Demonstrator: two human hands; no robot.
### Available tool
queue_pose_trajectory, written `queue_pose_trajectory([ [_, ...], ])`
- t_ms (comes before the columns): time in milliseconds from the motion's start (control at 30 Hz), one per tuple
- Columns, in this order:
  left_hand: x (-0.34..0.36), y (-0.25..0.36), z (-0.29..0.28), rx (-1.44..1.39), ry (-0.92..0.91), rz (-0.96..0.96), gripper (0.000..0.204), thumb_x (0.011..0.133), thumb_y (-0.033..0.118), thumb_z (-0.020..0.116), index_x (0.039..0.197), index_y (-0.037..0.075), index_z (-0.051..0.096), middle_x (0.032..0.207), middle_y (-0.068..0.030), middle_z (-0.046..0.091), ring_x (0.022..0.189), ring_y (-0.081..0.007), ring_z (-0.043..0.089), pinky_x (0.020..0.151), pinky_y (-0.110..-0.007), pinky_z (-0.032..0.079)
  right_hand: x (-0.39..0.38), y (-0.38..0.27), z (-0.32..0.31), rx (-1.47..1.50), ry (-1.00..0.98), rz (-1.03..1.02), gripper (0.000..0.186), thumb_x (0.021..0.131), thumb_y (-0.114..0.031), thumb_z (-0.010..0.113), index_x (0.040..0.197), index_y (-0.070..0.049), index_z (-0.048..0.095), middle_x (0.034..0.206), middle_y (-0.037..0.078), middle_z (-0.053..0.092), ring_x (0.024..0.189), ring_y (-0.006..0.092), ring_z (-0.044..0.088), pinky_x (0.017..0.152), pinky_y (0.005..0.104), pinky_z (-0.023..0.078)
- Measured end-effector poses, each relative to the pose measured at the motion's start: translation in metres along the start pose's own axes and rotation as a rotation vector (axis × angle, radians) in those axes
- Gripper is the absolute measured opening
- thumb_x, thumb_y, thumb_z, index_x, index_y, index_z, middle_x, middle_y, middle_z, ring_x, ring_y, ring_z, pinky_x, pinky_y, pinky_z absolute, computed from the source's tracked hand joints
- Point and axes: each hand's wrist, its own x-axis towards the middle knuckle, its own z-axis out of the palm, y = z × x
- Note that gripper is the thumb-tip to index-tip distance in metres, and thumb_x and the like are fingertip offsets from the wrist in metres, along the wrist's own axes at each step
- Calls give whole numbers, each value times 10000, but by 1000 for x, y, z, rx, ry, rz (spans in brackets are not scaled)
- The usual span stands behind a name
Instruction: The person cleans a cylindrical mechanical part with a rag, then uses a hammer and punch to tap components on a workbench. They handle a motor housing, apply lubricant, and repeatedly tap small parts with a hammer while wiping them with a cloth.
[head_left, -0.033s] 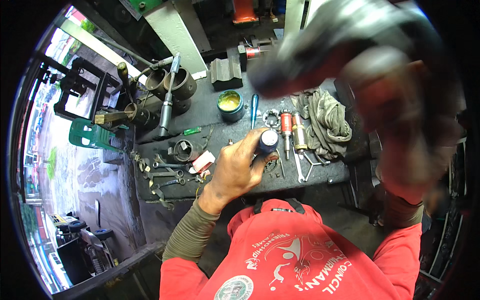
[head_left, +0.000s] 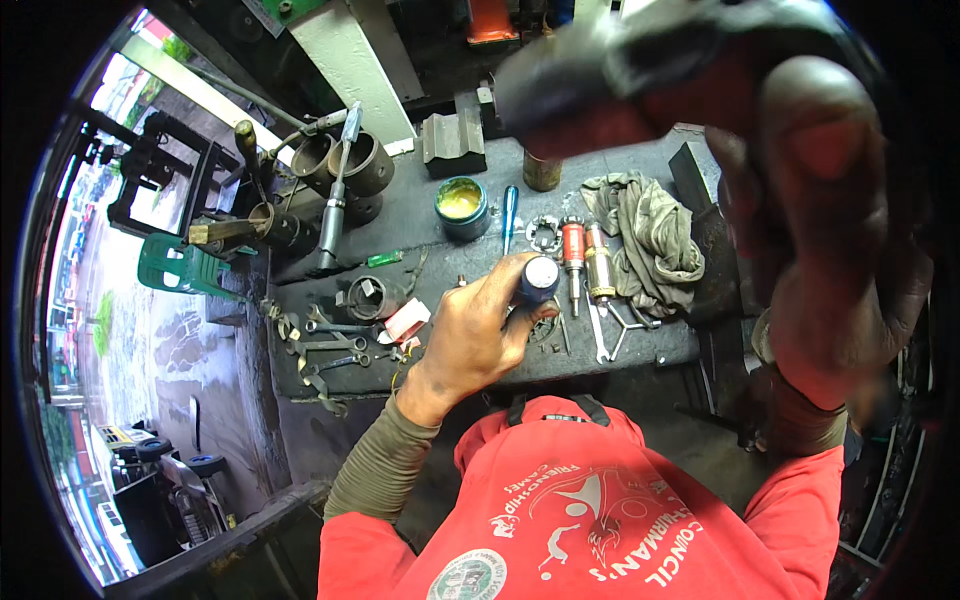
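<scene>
My left hand (head_left: pixel 465 340) is closed round an upright tool with a dark blue handle (head_left: pixel 537 283), seen end-on with its round pale cap facing up. The tool's lower end is hidden below the hand, over the near part of the workbench (head_left: pixel 420 240). Raised high at the right, close to the camera, my right hand (head_left: pixel 830 190) grips what looks like a hammer (head_left: pixel 640 95). Its dark metal head is large and blurred, reaching left over the far side of the bench. Most of its handle is hidden by my fingers.
Right of my left hand lie a red-handled screwdriver (head_left: pixel 573 246), a spanner (head_left: pixel 600 335) and a crumpled cloth (head_left: pixel 650 240). Beyond stand an open tub of yellowish grease (head_left: pixel 461 208) and a metal V-block (head_left: pixel 453 145). Several spanners (head_left: pixel 335 347) lie left; metal cylinders (head_left: pixel 365 165) stand farther back.
My right hand and the hammer have shifted slightly, uncovering a brownish can and more of the bench beneath. My left hand keeps its place on the blue-handled tool.
</scene>
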Motion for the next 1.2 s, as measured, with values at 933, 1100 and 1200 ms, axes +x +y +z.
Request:
queue_pose_trajectory([
  [933,6,11,1,60,135,-104,437,871,101,831,1209,-24,583,937,-182,721,821,-313,745,688,-376,567,-14,25,1,-141,-134,-133,646,846,-10,846,1391,31,502,1247,70,562,1056,132,624,927,279,538],
  [1100,7,14,1,69,154,-109,443,872,95,827,1225,-20,585,945,-182,723,835,-313,747,700,-382,569,-6,19,9,-122,-189,-125,613,856,15,826,1375,37,500,1184,72,564,1015,141,660,876,275,556],
  [1200,6,15,0,111,134,-115,445,876,99,822,1238,-10,588,954,-184,722,841,-315,746,712,-385,571,0,19,18,-84,-238,-114,558,869,16,812,1343,20,518,1114,59,570,978,143,675,832,272,567],
])
